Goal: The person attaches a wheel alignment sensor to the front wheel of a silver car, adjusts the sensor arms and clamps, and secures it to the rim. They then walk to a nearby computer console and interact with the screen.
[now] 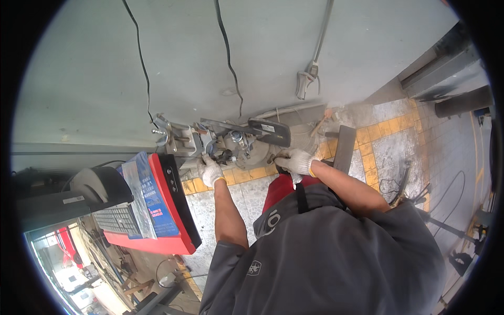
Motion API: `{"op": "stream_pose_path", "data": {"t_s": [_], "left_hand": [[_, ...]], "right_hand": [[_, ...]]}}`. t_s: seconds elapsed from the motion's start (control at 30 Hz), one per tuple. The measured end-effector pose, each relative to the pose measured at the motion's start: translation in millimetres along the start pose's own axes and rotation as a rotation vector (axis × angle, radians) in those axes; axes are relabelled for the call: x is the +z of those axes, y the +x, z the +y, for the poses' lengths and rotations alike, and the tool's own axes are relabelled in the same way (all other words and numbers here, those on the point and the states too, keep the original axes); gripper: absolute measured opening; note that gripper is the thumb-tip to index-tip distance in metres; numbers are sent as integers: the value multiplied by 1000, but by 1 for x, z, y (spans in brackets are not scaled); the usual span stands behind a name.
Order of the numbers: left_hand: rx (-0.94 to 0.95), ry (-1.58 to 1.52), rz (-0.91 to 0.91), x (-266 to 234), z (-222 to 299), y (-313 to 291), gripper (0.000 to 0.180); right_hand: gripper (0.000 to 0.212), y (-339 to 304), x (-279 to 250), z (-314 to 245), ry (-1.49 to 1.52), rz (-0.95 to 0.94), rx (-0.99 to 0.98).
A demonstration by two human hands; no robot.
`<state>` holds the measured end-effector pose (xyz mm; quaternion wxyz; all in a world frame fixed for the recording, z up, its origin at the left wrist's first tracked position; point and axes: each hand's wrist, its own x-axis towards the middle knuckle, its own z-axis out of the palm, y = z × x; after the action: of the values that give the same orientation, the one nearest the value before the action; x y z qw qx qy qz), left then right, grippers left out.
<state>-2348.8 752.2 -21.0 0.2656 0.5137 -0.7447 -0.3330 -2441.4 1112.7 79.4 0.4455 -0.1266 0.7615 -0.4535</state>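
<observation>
My left hand [210,172], in a white knitted work glove, is raised to the lower end of a silver metal clamp [209,140] by the grey wall. Its fingers are bent against that clamp. My right hand [295,160], gloved alike, is held in front of my waist with its fingers curled together. Whatever may be in it is hidden. Beside the clamp hangs another metal bracket [178,137] with rods. A round metal fitting [238,137] and a black flat panel [271,132] with a pale label are just right of it.
At left stands a red and black cabinet [181,231] carrying a keyboard [116,219] and a blue plastic-covered packet [147,197]. A grey tool [304,84] hangs on the wall [178,63]. A dark upright plate [344,149] and an orange-headed hammer-like tool [321,122] are at right. Yellow lines cross the tiled floor [391,149].
</observation>
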Motion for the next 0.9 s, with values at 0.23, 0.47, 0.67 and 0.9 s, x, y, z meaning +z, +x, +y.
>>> {"op": "stream_pose_path", "data": {"t_s": [0.23,0.47,0.67,0.9], "left_hand": [[-5,-32,-82,-50,40,-26,43],[-62,-616,-115,-101,153,-29,38],[11,-769,-132,-150,229,-56,31],[70,-961,-182,-239,272,-83,46]], "right_hand": [[64,1,-5,-1,-225,-60,-125],[109,24,33,-70,-508,-220,-322],[117,41,73,-112,-487,-393,-448],[61,1,92,-170,-203,-598,-634]]}}
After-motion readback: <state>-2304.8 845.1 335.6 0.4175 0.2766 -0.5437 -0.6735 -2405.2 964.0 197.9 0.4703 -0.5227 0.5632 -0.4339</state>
